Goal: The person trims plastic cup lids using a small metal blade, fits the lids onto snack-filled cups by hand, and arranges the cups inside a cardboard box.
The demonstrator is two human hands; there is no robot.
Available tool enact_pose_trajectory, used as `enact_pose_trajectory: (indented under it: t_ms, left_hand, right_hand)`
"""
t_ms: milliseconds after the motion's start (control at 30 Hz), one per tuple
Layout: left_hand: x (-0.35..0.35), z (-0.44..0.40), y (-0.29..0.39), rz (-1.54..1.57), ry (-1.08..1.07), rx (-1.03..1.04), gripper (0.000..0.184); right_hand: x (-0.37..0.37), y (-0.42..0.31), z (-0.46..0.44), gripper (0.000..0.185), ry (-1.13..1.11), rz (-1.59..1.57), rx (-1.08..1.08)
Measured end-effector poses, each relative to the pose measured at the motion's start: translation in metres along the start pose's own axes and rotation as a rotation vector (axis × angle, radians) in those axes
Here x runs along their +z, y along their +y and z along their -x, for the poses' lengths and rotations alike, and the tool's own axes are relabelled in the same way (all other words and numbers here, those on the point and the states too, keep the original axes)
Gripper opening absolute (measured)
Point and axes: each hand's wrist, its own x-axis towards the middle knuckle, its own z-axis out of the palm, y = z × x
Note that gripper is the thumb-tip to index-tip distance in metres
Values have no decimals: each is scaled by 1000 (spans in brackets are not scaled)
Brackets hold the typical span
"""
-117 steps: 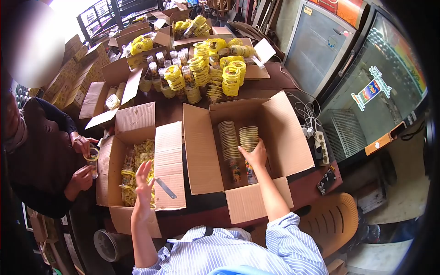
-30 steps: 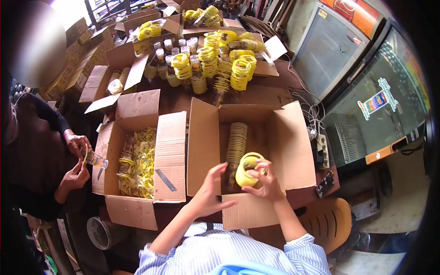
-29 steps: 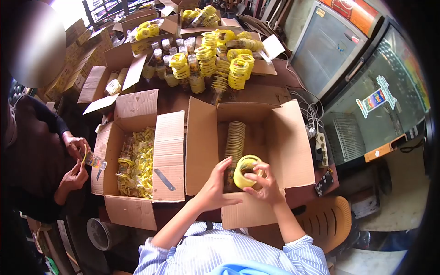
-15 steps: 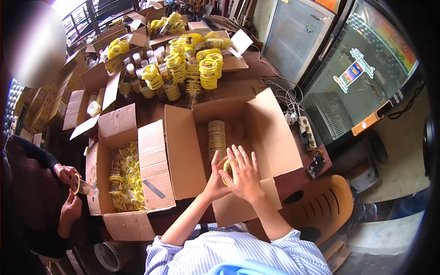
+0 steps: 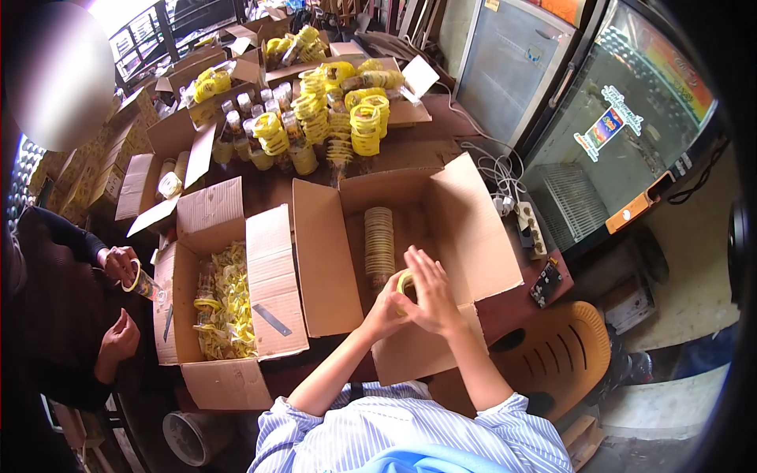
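Note:
A plastic cup with a yellow rim is between my two hands, above the front of the large open cardboard box; whether more cups are nested under it is hidden. My left hand is curled around its near left side. From the right, my right hand presses against it, fingers long and close together, thumb by the rim. Just beyond my hands, a row of nested cups lies inside the box.
At left, a person's hand holds a clear yellow-rimmed cup. Beside them stands a box of yellow-wrapped pieces. Stacked yellow-rimmed cups fill the back table. A power strip and orange chair are at right.
My hands have shifted slightly right with the cup, and my right hand has turned more edge-on. The other person's lower hand has come off their cup. The whole view has shifted a little.

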Motion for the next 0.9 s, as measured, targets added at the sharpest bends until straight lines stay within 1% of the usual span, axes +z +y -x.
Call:
enact_pose_trajectory:
  t_ms: [33,100,133,167,233,267,333,400,433,467,500,567,600,633,700,733,767,833,900]
  left_hand:
    - [-2,-5,4,18,13,-27,78]
    - [-4,-14,11,61,42,-93,77]
    - [-4,-19,4,108,79,-145,81]
    - [-4,-24,-11,85,106,-116,88]
    - [-8,-33,-23,80,98,-69,95]
    - [-9,-37,-29,79,45,-98,97]
    - [-14,-42,-36,78,-64,-162,100]
    - [-16,-37,-43,-295,-24,-70,104]
    - [-17,-35,-43,-479,-4,-24,105]
    - [-23,-33,-45,-422,-26,-72,108]
    - [-32,-32,-37,-318,-8,-150,105]
    - [-53,-27,6,-106,29,-309,99]
    - [-66,-21,32,-90,41,-304,95]
    - [-81,-13,56,-75,57,-300,90]
    - [-109,16,82,-19,104,-256,75]
    - [-123,36,91,-2,178,-267,70]
    - [-136,59,95,12,258,-277,65]
    - [-160,111,99,46,527,-335,59]
    - [-180,161,99,-1,785,-375,53]
  right_hand:
    - [-6,9,-3,79,76,-252,-46]
    - [-19,19,-7,79,162,-604,53]
    - [-15,33,-8,79,126,-491,15]
    - [-6,44,-7,85,123,-414,-24]
    - [2,42,-7,93,40,-468,-6]
    - [4,40,-8,98,36,-494,46]
    - [14,44,-13,96,101,-470,58]
    - [26,57,-23,95,138,-486,105]
    - [36,68,-29,97,201,-466,129]
    - [42,83,-37,97,147,-469,221]
    - [44,97,-48,98,91,-472,311]
    - [54,120,-70,101,-33,-295,481]
    - [57,127,-82,107,-120,-254,566]
    - [64,134,-88,109,-135,-240,607]
    - [84,152,-99,112,-173,-211,679]
    - [102,172,-102,112,-229,-169,717]
    - [106,178,-103,111,-222,-185,705]
    - [118,183,-98,110,-217,-222,675]
    - [137,197,-93,106,-200,-227,639]
